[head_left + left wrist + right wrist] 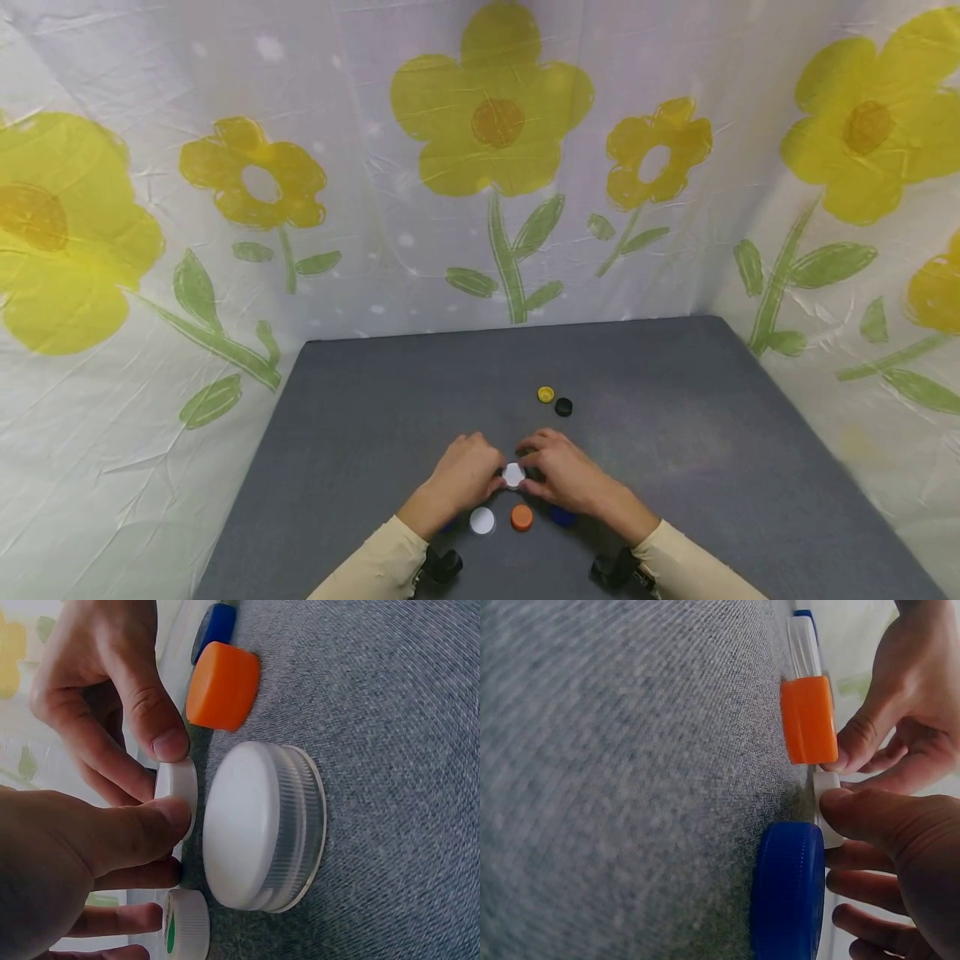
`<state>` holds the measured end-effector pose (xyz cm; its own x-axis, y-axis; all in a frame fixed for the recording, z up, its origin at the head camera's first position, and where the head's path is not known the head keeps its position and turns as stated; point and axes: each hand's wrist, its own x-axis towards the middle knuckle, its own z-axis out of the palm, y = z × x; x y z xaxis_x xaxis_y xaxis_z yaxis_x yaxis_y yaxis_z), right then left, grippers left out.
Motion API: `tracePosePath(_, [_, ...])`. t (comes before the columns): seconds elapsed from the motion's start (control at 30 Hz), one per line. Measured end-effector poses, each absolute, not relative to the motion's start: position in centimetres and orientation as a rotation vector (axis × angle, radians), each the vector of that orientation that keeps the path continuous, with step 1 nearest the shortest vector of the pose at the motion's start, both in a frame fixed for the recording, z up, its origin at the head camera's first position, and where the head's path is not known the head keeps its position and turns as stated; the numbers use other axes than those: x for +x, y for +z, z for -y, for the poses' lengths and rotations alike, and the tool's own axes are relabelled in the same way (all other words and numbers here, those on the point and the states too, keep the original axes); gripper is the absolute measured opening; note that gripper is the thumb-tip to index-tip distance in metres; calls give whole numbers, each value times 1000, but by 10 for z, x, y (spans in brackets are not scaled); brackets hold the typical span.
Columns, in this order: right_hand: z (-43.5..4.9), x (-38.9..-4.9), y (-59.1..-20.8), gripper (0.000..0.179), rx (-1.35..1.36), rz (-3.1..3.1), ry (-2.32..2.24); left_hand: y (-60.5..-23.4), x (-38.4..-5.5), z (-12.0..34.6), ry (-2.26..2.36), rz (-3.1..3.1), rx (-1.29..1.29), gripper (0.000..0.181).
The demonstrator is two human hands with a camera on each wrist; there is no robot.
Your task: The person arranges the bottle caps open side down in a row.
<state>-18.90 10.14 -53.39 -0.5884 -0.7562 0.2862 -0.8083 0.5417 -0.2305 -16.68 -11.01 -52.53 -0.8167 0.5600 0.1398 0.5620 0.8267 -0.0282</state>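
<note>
A small white bottle cap (513, 476) sits between my two hands near the middle of the table. My left hand (467, 473) pinches its left side, thumb (169, 817) toward me. From the other side my right hand (564, 472) grips the same cap, its thumb (840, 806) on the near edge. Closer to me lie a white cap with a clear ribbed skirt (244, 825), an orange cap (522, 517) and a blue cap (787, 892). A white cap with a green mark (187, 926) lies by the left fingers.
Beyond the hands lie a yellow cap (546, 394) and a black cap (563, 407). Another blue cap (448, 527) is partly hidden by the left wrist. The grey table (390, 383) is bordered by a flowered curtain (360, 250) at the back and sides.
</note>
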Motion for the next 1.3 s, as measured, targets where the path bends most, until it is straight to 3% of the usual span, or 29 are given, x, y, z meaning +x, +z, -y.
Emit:
tracePosePath(0.57, [-110,-189,-527,30,1259,2709,567,-511,-174,117,-27,2839,-896,23])
tracePosePath(1.3, [-141,-240,-486,32,1083,2694,446,-472,-220,107,-64,2811,-769,29])
